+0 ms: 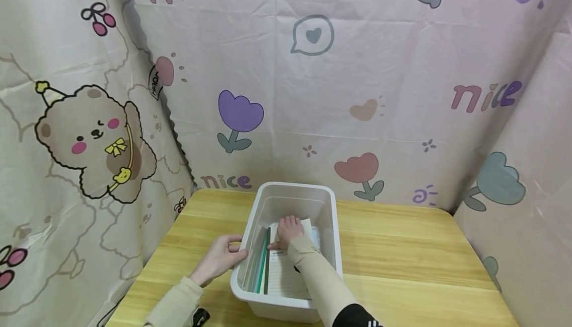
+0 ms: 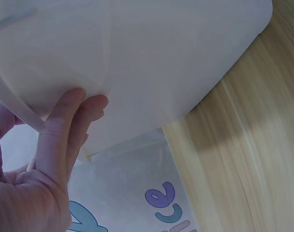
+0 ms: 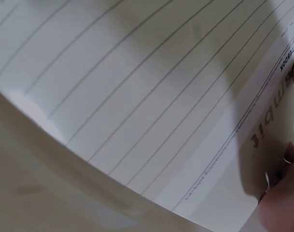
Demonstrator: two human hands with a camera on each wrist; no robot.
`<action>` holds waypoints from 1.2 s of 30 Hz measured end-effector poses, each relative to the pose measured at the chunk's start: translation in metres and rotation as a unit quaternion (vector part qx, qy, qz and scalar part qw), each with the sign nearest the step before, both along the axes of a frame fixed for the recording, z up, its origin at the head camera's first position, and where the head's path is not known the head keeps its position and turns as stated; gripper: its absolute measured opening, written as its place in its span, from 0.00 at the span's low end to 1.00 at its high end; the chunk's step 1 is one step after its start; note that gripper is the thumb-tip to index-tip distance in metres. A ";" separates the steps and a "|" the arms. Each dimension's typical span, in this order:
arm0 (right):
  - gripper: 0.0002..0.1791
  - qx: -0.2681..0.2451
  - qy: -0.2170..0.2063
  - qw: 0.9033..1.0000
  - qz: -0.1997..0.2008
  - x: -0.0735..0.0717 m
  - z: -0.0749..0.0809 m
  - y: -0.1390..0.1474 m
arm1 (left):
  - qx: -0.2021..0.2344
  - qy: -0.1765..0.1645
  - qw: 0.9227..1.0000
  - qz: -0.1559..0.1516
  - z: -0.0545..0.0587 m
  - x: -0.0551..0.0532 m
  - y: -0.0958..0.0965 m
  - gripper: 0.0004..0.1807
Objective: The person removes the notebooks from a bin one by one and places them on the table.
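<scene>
A white plastic bin (image 1: 328, 218) stands on the table, its long side running away from me. My left hand (image 1: 221, 257) pinches the bin's left rim; in the left wrist view its thumb and fingers straddle the wall. Inside the bin my right hand (image 1: 289, 231) is at the far end of a lined notebook (image 1: 283, 277). Its thumb reaches to the left edge, and the fingers bend at the top edge in the right wrist view, partly out of frame. Thin green and dark edges of other books or folders (image 1: 262, 262) show along the bin's left wall.
The wood-grain table (image 1: 402, 257) extends to both sides of the bin. Printed cloth (image 1: 313, 79) hangs behind the table and at its sides. A small black object (image 1: 201, 316) shows beside the left sleeve, its kind unclear.
</scene>
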State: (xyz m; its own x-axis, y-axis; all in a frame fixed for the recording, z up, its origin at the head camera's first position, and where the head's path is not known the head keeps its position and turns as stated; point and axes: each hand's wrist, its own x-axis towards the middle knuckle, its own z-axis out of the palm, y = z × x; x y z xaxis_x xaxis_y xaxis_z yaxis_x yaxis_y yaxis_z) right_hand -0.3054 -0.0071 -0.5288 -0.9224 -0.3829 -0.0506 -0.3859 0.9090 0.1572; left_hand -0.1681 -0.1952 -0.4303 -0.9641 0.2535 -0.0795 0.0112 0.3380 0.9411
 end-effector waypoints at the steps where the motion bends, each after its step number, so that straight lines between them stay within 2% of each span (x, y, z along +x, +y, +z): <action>1: 0.51 -0.006 -0.004 1.000 0.000 0.000 0.001 0.000 | 0.001 0.001 1.000 -0.001 0.000 0.000 0.000 0.30; 6: 0.51 -0.029 -0.029 0.999 -0.012 0.000 0.003 0.000 | 0.000 0.000 1.000 0.000 0.002 0.001 0.001 0.30; 10: 0.51 -0.043 -0.031 0.998 -0.024 0.000 0.004 -0.001 | -0.002 0.002 1.000 0.002 0.002 0.001 0.002 0.29; 20: 0.54 -0.041 0.002 0.998 -0.055 -0.005 0.006 -0.002 | -0.002 -0.001 1.000 0.004 0.002 0.001 0.001 0.29; 36: 0.45 -0.037 0.063 0.997 -0.030 -0.002 0.031 -0.006 | 0.001 -0.005 1.000 -0.002 0.003 0.001 0.001 0.30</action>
State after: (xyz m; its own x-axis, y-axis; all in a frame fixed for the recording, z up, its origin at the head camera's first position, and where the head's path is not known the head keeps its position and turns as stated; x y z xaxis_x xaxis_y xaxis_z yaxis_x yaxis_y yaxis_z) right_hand -0.3074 -0.0134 -0.4980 -0.9411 -0.3250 0.0932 -0.3118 0.9408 0.1327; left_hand -0.1670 -0.1938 -0.4272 -0.9621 0.2577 -0.0890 0.0028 0.3357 0.9420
